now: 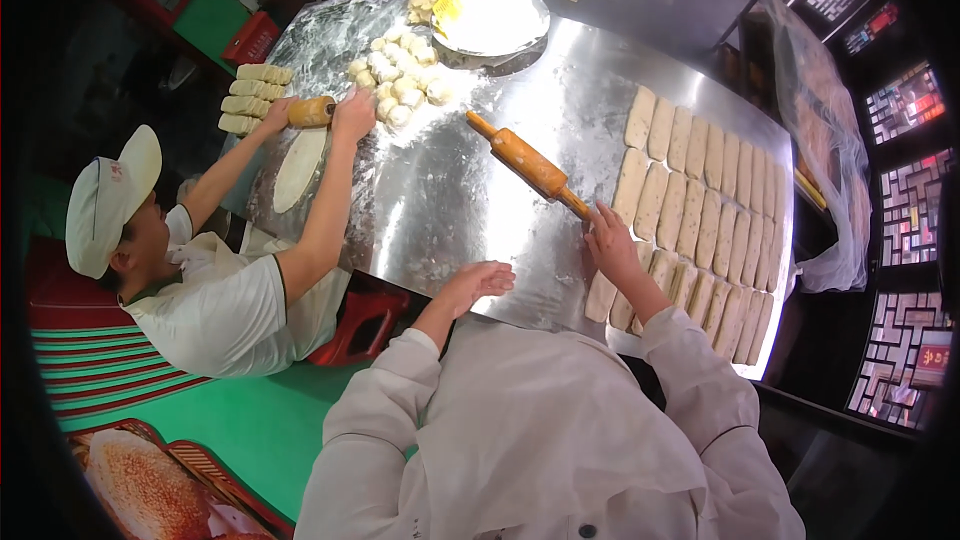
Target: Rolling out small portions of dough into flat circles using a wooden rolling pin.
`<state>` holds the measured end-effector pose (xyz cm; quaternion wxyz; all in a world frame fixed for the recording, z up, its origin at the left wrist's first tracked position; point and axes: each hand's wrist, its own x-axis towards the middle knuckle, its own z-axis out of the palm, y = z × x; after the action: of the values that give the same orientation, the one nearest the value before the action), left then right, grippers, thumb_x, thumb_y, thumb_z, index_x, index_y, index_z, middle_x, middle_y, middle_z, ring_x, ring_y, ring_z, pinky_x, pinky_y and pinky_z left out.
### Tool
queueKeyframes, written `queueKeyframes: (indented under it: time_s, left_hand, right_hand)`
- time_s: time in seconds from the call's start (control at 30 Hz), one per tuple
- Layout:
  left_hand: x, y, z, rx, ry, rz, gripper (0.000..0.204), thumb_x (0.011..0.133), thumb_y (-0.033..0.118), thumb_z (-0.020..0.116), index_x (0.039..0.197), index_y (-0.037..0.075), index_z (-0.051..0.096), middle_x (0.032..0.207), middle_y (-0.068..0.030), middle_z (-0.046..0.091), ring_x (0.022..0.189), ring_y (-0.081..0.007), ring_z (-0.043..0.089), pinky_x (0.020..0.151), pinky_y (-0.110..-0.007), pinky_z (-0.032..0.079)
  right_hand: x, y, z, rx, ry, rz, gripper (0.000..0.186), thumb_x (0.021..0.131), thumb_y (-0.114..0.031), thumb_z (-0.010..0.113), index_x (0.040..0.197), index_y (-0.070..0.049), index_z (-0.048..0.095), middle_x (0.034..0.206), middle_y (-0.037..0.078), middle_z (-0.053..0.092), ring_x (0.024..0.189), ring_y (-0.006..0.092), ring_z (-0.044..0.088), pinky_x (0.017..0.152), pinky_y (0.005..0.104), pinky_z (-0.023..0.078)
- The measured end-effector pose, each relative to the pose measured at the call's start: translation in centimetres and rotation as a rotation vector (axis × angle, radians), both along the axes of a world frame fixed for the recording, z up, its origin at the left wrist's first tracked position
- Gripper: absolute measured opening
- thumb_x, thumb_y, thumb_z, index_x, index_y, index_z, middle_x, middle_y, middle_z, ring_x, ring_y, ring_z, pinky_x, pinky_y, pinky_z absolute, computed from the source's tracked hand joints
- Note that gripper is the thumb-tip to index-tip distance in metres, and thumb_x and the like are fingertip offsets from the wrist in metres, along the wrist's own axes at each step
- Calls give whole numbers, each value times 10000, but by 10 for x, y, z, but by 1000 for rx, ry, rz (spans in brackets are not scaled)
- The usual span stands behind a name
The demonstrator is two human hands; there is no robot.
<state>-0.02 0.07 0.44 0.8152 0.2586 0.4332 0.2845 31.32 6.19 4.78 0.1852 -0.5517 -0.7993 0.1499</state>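
A wooden rolling pin (530,162) lies at a slant on the steel table (440,230) in front of me. My right hand (612,242) is at the pin's near handle, its fingers stretched out and not wrapped round it; whether the fingertips touch it is hard to tell. Over the table's near edge, my left hand (480,284) is open, palm turned inward, with nothing in it. Just right of my right hand, rows of long, flat dough strips (680,215) lie side by side.
At left, a co-worker in a white cap (105,205) holds another rolling pin (312,112) above a flattened dough sheet (300,170). Floury dough balls (400,75) lie beyond, beside a large metal basin of flour (492,18). Stacked dough pieces (255,95) sit far left.
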Motion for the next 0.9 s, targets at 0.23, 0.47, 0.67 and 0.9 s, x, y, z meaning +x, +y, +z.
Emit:
queueKeyframes:
  time_s: [0.23,0.47,0.67,0.9]
  left_hand:
    - [8,70,3,-42,25,42,403,1005,203,503,1307,-63,492,1154,-194,632,970,-259,683,827,-324,565]
    - [-110,176,-2,450,795,599,370,889,137,654,1226,10,569,1100,-136,621,870,-218,623,760,-329,504]
    - [-145,251,26,791,1527,424,502,794,181,768,1187,25,496,1108,-182,510,1080,-347,506,939,-422,426]
    - [-135,255,14,880,1479,491,479,749,61,773,1120,2,476,1120,-203,489,1098,-382,489,978,-445,408]
  right_hand:
    - [-54,57,-5,-287,-254,-208,343,866,-223,646,1138,-42,544,1055,168,628,1007,347,622,834,466,505]
    - [-53,45,-8,-818,-140,-299,231,877,-181,623,927,41,586,775,193,680,690,319,696,605,410,567]
    - [-59,46,5,-1273,121,-541,222,848,-131,608,796,85,622,650,157,661,529,216,672,443,315,548]
    - [-57,46,-6,-1271,85,-629,253,812,-188,653,786,63,629,630,127,647,517,212,660,448,318,534]
